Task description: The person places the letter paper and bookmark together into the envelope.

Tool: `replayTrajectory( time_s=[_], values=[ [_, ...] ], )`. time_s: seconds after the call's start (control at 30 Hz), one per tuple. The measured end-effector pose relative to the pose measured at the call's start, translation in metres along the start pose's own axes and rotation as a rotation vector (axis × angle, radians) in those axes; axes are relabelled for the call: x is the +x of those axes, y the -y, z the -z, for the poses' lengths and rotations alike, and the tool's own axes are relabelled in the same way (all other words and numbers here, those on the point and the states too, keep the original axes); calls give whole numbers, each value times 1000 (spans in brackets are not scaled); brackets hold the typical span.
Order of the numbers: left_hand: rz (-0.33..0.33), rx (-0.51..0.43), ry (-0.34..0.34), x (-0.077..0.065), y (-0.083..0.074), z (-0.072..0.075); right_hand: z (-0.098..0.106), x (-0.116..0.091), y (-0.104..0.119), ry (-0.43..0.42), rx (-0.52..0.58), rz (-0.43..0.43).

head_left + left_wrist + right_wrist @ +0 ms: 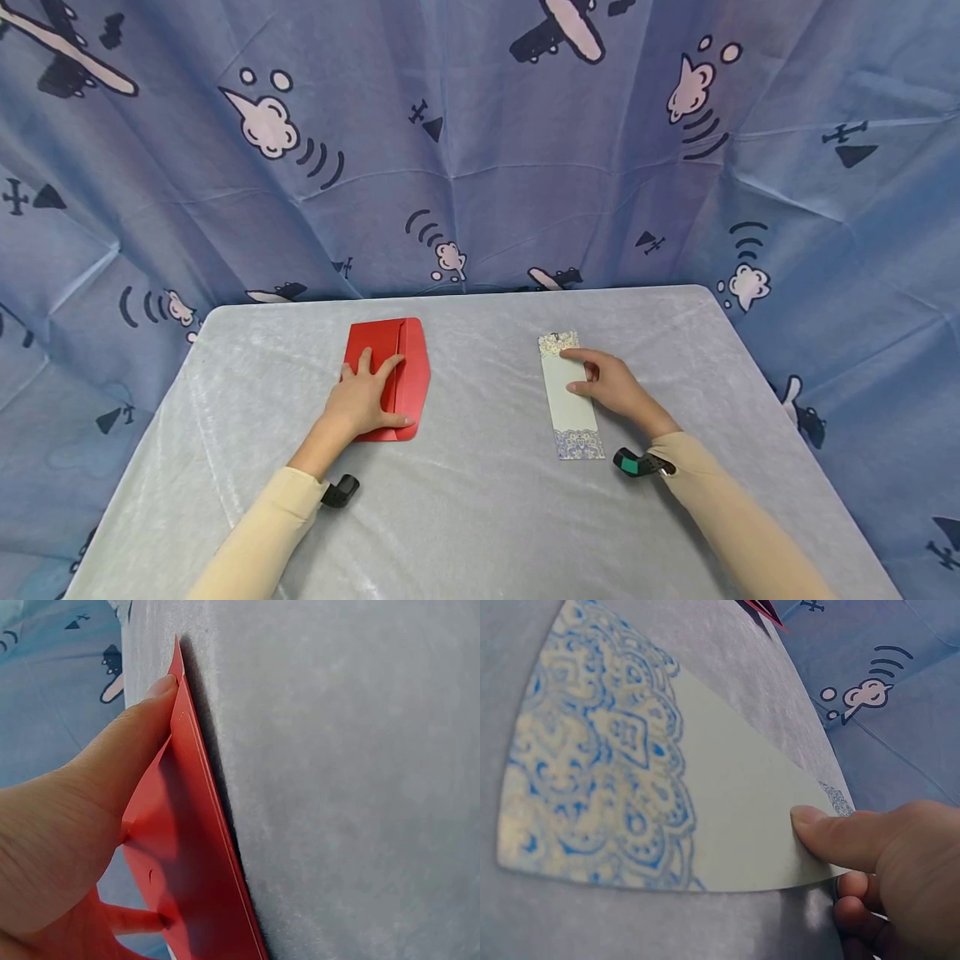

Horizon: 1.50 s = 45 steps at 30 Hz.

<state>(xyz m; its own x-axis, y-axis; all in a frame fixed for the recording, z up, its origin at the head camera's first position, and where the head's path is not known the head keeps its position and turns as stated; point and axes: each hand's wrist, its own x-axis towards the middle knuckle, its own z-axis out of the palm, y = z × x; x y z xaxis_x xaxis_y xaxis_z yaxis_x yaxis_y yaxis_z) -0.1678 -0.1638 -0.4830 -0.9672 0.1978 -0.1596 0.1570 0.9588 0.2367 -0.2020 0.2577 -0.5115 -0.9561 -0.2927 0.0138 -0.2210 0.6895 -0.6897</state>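
A red paper envelope (414,367) lies on the left part of the table, its flap folded out to the right. My left hand (360,402) rests on it with fingers spread, the thumb on the flap's near end. The left wrist view shows the thumb (142,724) touching the flap close up. On the right, a long pale bookmark (567,400) has blue and cream lace patterns at both ends. My right hand (617,385) pinches its right edge. In the right wrist view the thumb (840,838) is on the upper face, other fingers curled below, and the bookmark bows.
A light grey cloth covers the table (480,517). Beyond its far edge hangs a blue curtain (480,167) with cartoon prints. Dark bands with small devices (341,492) sit on both wrists, at the ends of cream sleeves.
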Motion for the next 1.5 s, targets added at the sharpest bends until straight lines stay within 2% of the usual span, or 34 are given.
replayTrajectory(
  time_s=[0.2,0.57,0.83,1.07,1.5],
  values=[
    [-3,4,-9,-1,-1,1,3,-1,1,4,1,28],
    [-5,15,-4,0,1,0,8,-2,2,45,0,-2],
    [-8,17,-6,-1,1,1,12,0,3,59,62,-9],
    [-7,14,-2,-1,1,0,19,1,13,33,130,-1],
    [-11,10,-3,-1,1,0,21,7,20,35,210,-17]
  ],
)
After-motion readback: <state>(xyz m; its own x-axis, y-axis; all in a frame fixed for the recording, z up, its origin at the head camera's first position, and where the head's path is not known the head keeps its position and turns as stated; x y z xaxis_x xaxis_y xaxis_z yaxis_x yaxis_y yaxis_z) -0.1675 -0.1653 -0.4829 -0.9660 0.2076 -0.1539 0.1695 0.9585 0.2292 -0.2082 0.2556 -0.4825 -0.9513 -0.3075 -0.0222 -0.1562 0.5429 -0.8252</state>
